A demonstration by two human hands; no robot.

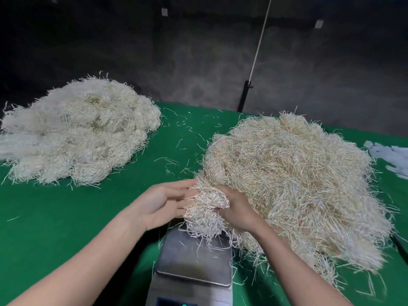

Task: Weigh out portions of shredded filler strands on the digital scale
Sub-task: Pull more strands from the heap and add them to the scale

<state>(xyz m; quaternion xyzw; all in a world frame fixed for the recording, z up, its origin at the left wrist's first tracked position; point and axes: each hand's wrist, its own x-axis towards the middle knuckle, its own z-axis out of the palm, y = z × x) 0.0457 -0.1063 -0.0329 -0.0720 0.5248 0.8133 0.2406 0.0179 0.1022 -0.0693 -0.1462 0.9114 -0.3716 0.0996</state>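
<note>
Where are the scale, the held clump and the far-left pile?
scale (192,261), head view, bare middle of its steel platter.
held clump (203,217), head view, middle of the hanging strands.
far-left pile (77,133), head view, middle of the heap.

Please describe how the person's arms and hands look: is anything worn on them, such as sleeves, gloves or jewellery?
The left hand and the right hand are bare, with no gloves. The left forearm and the right forearm show no sleeve up to the picture's edge, and no watch or bracelet. No ring is visible, though the strands hide some right fingers.
</note>
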